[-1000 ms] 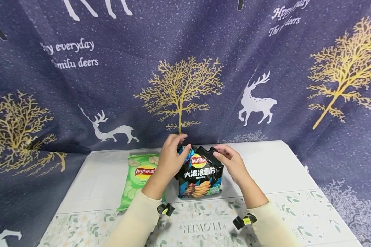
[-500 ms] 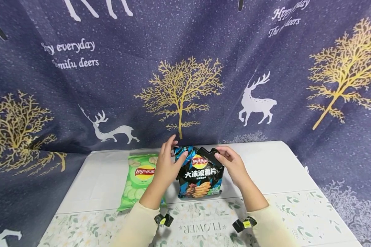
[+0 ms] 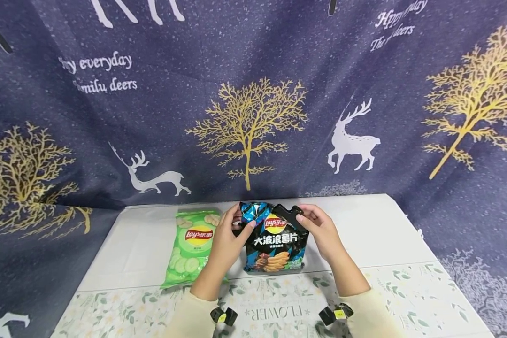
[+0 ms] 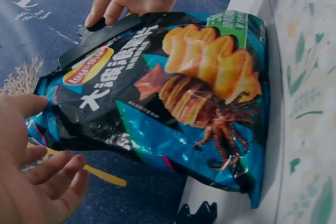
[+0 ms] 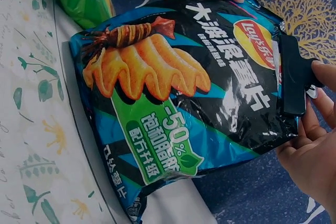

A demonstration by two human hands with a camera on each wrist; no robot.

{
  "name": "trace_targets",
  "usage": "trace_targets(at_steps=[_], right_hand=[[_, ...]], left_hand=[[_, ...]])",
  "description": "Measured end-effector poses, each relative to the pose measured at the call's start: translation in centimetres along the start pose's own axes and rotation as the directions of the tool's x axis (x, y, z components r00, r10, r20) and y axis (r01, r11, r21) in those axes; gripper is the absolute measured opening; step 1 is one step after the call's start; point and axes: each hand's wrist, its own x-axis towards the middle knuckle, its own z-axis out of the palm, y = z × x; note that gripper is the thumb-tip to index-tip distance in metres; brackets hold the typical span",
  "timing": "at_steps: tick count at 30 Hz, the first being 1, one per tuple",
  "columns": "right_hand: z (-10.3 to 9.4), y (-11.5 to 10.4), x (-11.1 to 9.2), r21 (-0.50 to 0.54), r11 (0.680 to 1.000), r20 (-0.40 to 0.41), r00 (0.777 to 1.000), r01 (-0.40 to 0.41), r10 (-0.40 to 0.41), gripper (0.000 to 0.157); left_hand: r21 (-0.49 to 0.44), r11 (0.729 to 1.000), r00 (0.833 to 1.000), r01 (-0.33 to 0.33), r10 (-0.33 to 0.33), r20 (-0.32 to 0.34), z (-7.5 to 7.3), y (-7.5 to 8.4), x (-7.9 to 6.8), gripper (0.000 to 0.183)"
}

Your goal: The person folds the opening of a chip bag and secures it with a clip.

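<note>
A black and blue bag of potato chips (image 3: 274, 244) stands upright near the middle of the table. A black bag clip (image 5: 294, 77) sits across the right part of its top edge. My right hand (image 3: 323, 232) pinches the clip between thumb and fingers. At the top left corner my left hand (image 3: 228, 239) pinches the bag, thumb on the front and fingers behind. That corner, blue and crinkled, lies outside the clip. In the left wrist view the lower fingers of my left hand (image 4: 37, 166) are spread apart from the bag.
A green bag of potato chips (image 3: 190, 249) lies on the white table (image 3: 355, 225), left of the black one. A small black jagged-edged thing (image 4: 197, 212) shows below the bag in the left wrist view. A dark blue printed cloth (image 3: 253, 56) hangs behind the table.
My left hand has moved down and left along the bag's top, and the blue top left corner has come into view. The right hand stays at the clip.
</note>
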Motion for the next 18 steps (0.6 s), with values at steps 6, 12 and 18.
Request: trace_targets(at_steps=[6, 12, 18], right_hand=[[-0.13, 0.03, -0.14, -0.006, 0.999, -0.018, 0.999, -0.037, 0.037, 0.035], [-0.31, 0.16, -0.36, -0.018, 0.999, 0.005, 0.999, -0.047, 0.047, 0.029], [-0.88, 0.56, -0.73, -0.078, 0.995, 0.070, 0.996, -0.058, 0.064, 0.032]], left_hand=[[0.006, 0.999, 0.999, 0.038, -0.038, 0.035, 0.35, -0.41, -0.50, 0.068], [-0.010, 0.997, 0.995, 0.073, -0.072, 0.064, 0.58, -0.70, -0.81, 0.068], [0.003, 0.997, 0.995, 0.076, -0.076, 0.067, 0.73, -0.79, -0.90, 0.066]])
